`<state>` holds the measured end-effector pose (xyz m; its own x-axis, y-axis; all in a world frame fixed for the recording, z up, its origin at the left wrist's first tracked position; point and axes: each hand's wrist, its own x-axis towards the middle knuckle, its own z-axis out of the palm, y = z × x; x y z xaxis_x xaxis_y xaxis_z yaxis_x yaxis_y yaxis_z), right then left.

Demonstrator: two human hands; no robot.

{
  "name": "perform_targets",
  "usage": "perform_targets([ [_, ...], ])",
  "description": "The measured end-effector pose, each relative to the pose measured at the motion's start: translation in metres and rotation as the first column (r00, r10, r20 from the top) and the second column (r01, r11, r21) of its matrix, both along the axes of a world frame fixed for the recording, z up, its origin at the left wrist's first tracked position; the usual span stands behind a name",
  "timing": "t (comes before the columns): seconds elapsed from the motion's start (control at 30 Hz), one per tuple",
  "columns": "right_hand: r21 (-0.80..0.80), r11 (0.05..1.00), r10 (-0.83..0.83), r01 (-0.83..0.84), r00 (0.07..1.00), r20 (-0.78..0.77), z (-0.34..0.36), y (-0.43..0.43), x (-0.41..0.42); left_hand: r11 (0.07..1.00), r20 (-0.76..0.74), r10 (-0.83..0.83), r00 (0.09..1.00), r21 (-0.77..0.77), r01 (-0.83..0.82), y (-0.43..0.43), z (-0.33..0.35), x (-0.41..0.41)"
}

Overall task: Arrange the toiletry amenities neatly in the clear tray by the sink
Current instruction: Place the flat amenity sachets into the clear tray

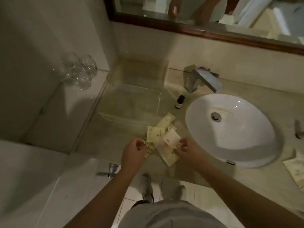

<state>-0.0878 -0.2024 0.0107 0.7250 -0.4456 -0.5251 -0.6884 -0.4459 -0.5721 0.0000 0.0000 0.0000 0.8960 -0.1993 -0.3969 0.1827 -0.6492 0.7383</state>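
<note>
Loose heap of cream packets [162, 137] on the stone counter [115, 140], just outside the near right corner of the clear tray [158, 102]; overlapping at odd angles, with one whiter packet on top; all outside the tray's walls. At the heap's near left edge, the left hand [134, 149], fingers curled in, pinching a striped packet end; at the near right edge, the right hand [185, 149], fingers bent the same way, gripping another striped end (too blurred to count the packets held).

Just right of the tray, a small bottle [179, 102] with a dark cap, upright, apart from the heap; behind it, a chrome tap [200, 79] reaching toward the white oval sink [238, 145]. Left of the tray, a cluster of drinking glasses [79, 71] on a pale ledge in the corner. Along the back wall, a mirror [213, 14] in a dark wooden frame. On the counter well right of the sink, something flat and cream [296, 167], either cloth or packet. Below the counter's near edge, a metal handle [110, 170]; further down, pale floor tiles and two shoes [148, 188].
</note>
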Motion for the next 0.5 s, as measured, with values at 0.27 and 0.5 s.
perform_targets([
  [0.27, -0.181, 0.983, -0.027, 0.029, 1.0, 0.011, -0.004, 0.013, 0.032, 0.993, 0.076, -0.043, 0.996, 0.111, 0.034, -0.014, -0.008, 0.025],
  [0.5, -0.376, 0.921, 0.09, -0.107, 0.994, -0.062, -0.008, 0.015, 0.02, 0.948, 0.141, -0.151, 0.978, 0.301, 0.103, -0.003, -0.015, 0.021],
])
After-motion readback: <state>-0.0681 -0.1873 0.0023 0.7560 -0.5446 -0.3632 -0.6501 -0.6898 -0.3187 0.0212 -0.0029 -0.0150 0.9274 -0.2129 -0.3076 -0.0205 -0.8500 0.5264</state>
